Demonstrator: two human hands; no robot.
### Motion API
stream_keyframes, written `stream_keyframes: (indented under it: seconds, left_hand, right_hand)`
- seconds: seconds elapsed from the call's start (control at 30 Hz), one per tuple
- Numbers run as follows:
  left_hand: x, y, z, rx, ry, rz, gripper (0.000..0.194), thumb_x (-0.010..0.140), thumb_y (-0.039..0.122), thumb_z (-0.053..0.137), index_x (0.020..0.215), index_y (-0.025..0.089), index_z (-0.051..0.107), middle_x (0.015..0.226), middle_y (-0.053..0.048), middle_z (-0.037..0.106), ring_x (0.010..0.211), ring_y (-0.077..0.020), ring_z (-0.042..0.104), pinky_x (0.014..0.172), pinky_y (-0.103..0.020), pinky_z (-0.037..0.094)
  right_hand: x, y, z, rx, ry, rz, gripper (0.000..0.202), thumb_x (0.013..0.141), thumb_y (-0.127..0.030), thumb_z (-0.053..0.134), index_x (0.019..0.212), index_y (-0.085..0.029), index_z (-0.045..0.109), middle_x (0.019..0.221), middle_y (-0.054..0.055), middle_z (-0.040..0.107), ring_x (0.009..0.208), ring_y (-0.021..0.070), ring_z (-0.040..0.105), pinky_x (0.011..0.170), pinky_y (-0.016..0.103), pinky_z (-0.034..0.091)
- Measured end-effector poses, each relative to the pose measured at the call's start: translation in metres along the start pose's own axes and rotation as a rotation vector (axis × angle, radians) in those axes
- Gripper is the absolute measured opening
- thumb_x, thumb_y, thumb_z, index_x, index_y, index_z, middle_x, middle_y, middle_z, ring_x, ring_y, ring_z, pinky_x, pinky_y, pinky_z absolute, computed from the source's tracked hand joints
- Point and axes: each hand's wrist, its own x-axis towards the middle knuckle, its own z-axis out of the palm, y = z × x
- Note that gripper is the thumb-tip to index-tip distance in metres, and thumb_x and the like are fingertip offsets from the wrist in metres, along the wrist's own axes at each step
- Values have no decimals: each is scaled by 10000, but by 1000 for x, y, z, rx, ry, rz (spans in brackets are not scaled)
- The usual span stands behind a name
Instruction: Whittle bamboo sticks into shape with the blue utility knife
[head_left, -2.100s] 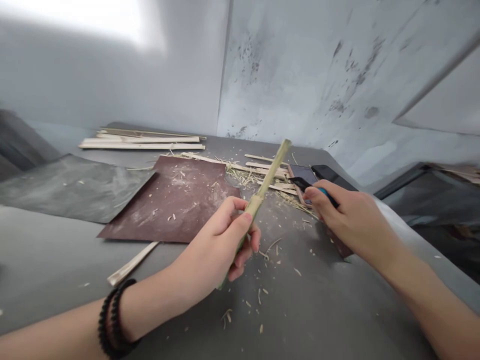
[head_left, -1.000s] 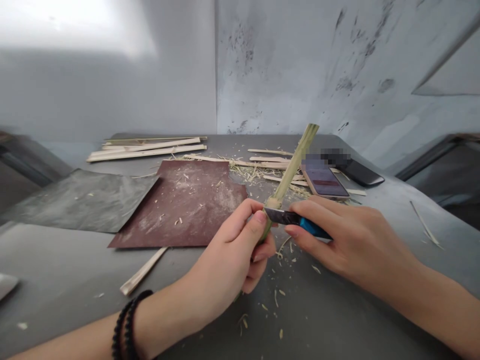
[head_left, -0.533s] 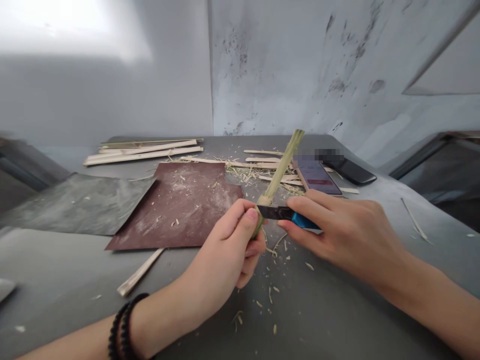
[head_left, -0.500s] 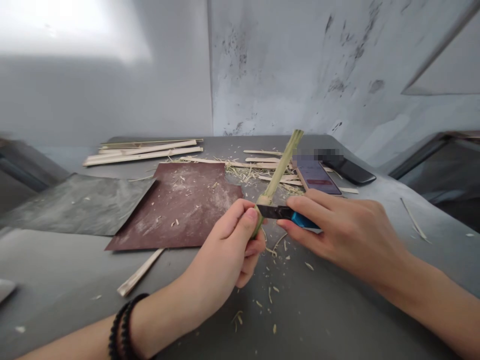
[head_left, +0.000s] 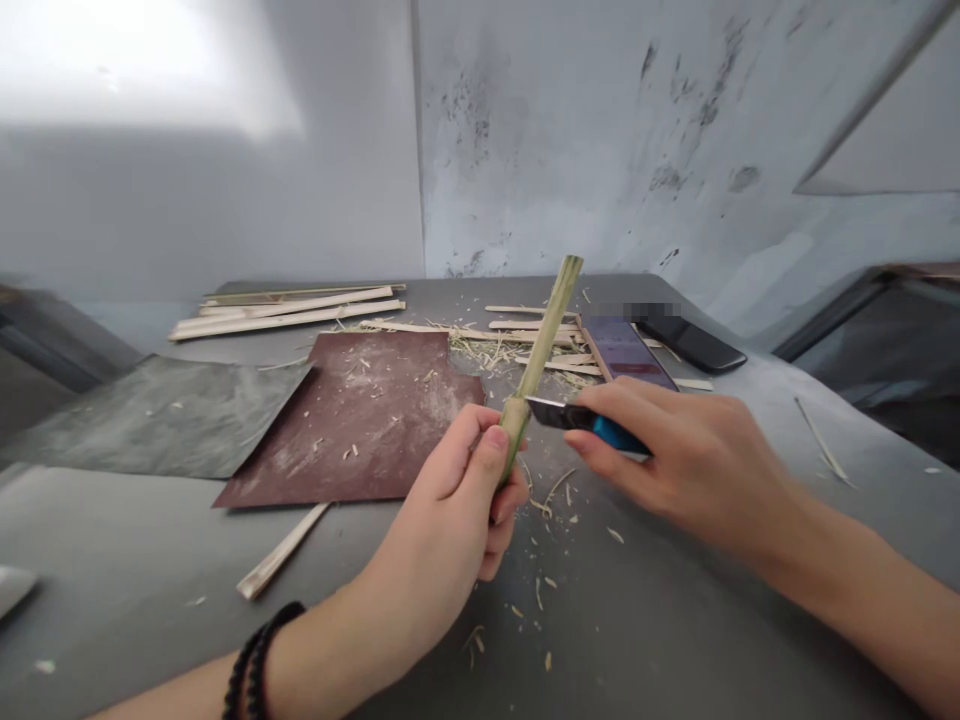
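While its node (head_left: 515, 408) bulges, green bamboo (head_left: 545, 337) runs straight.

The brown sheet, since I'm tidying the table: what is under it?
One pale strip pokes out from under the near edge of the brown sheet; its far end is covered. Anything else beneath cannot be seen.

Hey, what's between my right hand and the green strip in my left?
The knife blade, seen in the head view: it runs from the right hand toward the green strip; whether it touches, I cannot tell.
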Motion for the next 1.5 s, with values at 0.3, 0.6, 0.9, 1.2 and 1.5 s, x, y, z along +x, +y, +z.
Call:
stream_keyframes:
  seconds: [0.3,0.6,0.9,1.2,1.5]
  left_hand:
    - [0,2,4,34,24,-7,311,1297,396,455,1002,294,458,688,136,461,504,-68,242,442,-135,259]
    - [1,2,4,49,35,-13,334,1309,367,435,983,292,447,670,144,442,492,-62,251,437,-134,267]
    - [1,5,5,47,35,-16,379,1308,372,461,939,284,460,649,148,420,465,-56,215,405,-121,249]
    - [2,4,4,48,35,-13,377,1301,351,443,931,283,463,646,147,424,457,-54,221,403,-123,251]
    - [-1,1,4,21,69,-13,333,1292,393,444,974,294,464,639,149,413,482,-66,217,418,-126,241]
  right_hand:
    - [-6,-4,5,20,-83,-11,402,1280,-510,536,1058,-255,752,915,33,827,640,151,650,575,329,326]
    - [-3,-4,3,13,-112,-60,455,1295,-537,504,1031,-247,735,892,23,811,602,144,624,559,330,324]
    - [0,0,-1,-112,-39,-89,466,1289,-509,530,986,-241,762,833,20,782,560,134,555,552,339,283]
    - [2,4,-1,-186,37,-109,466,1290,-540,550,1001,-246,767,758,-12,731,534,124,564,539,332,274]
    - [5,18,-17,-133,148,-17,279,1287,-426,572,1182,-243,755,952,55,875,707,191,755,606,346,425]
